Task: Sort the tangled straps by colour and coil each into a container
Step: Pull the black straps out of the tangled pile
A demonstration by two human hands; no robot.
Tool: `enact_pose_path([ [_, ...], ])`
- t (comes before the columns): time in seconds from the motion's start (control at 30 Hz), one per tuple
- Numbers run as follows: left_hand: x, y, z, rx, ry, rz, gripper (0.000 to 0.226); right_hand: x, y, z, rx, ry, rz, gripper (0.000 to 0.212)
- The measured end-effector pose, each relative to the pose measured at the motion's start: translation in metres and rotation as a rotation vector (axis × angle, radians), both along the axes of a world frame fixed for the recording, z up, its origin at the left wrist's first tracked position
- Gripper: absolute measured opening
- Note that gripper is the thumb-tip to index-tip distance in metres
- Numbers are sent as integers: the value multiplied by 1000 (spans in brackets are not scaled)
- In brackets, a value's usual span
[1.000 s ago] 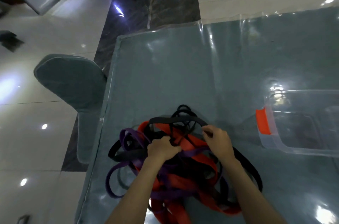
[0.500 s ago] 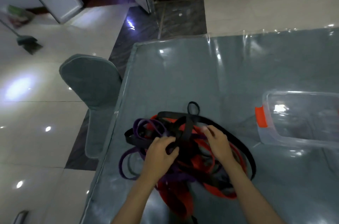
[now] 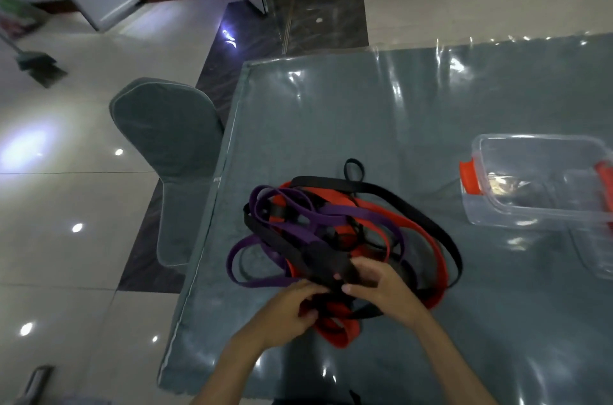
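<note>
A tangle of straps lies on the table (image 3: 365,112): black strap (image 3: 408,205), purple strap (image 3: 298,205) and red strap (image 3: 335,331) are wound through one another. My left hand (image 3: 285,311) pinches a black strap at the near edge of the pile. My right hand (image 3: 381,288) grips the same black strap just to the right, fingers curled over it. A clear plastic container (image 3: 537,179) with orange clips stands open at the right.
A second clear container (image 3: 593,248) sits at the right edge, partly cut off. A grey-covered chair (image 3: 169,129) stands against the table's left side. A broom (image 3: 36,63) lies on the tiled floor at far left.
Both hands have drawn back from the middle of the pile to its near edge and now hold a black strap there. The camera has tilted up.
</note>
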State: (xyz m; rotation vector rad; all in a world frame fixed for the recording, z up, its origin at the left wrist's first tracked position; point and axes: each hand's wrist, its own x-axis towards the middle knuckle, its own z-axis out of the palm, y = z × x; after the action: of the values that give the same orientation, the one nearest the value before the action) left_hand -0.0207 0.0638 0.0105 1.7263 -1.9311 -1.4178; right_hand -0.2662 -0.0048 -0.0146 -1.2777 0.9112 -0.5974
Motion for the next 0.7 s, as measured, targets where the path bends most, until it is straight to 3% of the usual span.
enact_pose_path([
  [0.13, 33, -3, -12, 29, 112, 516, 37, 5, 25, -10, -153, 295, 145, 37],
  [0.23, 48, -24, -26, 92, 100, 776, 14, 15, 40, -11, -275, 478, 230, 44],
  [0.27, 49, -34, -29, 94, 101, 822, 16, 20, 44, -9, -295, 504, 242, 43],
  [0.4, 36, -61, -33, 121, 156, 825, 54, 45, 65, -4, -237, 534, 226, 58],
  [0.47, 28, -65, -40, 124, 147, 800, 66, 48, 72, -2, -183, 526, 153, 52],
  [0.6, 30, -62, -45, 102, 147, 860, 53, 41, 75, -1, -182, 515, -152, 18],
  [0.7, 50, -56, -47, 77, 252, 875, 40, 35, 72, -2, -211, 609, -396, 14],
])
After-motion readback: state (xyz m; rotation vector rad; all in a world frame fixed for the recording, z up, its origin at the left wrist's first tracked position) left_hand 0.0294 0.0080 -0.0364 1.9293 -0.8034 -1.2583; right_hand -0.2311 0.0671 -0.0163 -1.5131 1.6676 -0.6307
